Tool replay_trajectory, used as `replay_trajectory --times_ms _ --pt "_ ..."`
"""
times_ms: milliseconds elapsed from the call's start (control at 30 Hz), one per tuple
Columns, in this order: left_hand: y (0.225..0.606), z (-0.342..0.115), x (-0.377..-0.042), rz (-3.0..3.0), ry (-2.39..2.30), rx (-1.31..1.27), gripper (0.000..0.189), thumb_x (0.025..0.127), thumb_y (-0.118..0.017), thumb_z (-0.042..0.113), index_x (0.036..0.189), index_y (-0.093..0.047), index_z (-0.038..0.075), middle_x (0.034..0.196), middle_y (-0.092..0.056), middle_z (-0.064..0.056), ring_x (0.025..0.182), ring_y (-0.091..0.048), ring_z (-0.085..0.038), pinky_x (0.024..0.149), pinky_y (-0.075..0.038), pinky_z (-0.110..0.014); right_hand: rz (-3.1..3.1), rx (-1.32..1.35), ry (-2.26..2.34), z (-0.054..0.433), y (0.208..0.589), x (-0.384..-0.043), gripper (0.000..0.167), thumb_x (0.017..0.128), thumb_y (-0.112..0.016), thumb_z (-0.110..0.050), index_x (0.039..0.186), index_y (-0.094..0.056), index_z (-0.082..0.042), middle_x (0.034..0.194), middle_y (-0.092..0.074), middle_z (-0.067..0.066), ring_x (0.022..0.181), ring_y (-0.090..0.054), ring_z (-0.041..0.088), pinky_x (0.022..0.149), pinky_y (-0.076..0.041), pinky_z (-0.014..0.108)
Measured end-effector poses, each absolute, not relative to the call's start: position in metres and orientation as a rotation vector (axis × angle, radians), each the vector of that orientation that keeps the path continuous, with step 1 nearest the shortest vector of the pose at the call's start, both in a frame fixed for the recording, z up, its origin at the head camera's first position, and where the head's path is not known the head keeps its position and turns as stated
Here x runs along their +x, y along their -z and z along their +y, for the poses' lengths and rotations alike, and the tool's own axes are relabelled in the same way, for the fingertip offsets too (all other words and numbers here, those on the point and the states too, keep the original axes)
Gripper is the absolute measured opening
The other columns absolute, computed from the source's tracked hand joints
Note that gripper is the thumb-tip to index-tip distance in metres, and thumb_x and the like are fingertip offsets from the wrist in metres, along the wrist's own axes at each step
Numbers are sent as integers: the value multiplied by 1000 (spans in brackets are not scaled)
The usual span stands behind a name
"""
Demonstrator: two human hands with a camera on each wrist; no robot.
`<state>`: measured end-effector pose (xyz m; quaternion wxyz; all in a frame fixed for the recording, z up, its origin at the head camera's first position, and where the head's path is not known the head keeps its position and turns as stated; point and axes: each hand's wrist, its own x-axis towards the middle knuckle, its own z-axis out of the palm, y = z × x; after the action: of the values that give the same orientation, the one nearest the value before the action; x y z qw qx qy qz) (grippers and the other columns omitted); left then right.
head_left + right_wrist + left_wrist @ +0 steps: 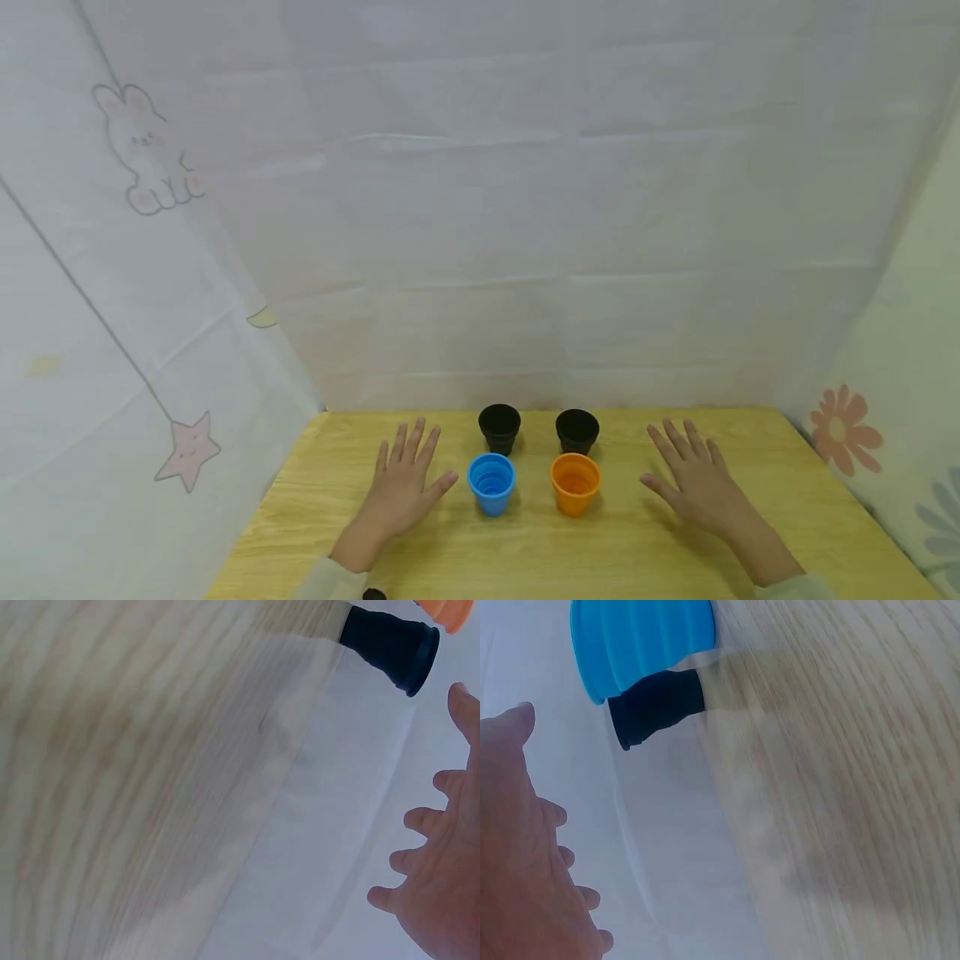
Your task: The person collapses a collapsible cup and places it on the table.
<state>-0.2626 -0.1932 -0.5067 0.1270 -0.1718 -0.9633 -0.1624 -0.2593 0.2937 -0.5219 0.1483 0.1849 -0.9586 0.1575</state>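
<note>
Four small ribbed cups would exceed a plain tally, so by colour: a blue cup [492, 485] and an orange cup [575, 486] stand upright in front, mouths up. Behind them are a left black cup [499, 428] and a right black cup [577, 431]. To the left of the blue cup, my left hand [401, 490] is spread with straight fingers and holds nothing. My right hand [697, 486] is likewise spread, to the right of the orange cup and apart from it. Both wrist views show the hands raised over the wooden surface, the left thumb [517, 724] nearest the blue cup.
The cups stand on a light wooden table [465, 558]. A pale cloth [540, 208] hangs behind it, and printed cloth flanks both sides. At the near edge by the left sleeve [330, 581] lies a small dark object [373, 594], partly out of frame.
</note>
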Motion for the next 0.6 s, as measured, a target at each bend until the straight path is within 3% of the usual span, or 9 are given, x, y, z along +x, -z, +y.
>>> replay_trajectory --times_ms 267,600 --pt "504 -178 -263 -2825 445 -536 80 101 -39 67 163 -19 21 170 -5 -7 156 1 -37 119 -6 -69 -2781 529 -450 279 521 -261 77 100 -58 -52 160 -29 -14 165 -21 23 150 -12 52 112 -14 77" --pt "505 -154 -265 -2820 444 -618 81 100 -42 67 163 -20 20 169 -7 -8 155 -1 -37 120 -8 -68 -2799 524 -492 268 515 -259 76 100 -60 -47 161 -28 -15 165 -21 23 149 -13 53 110 -16 78"
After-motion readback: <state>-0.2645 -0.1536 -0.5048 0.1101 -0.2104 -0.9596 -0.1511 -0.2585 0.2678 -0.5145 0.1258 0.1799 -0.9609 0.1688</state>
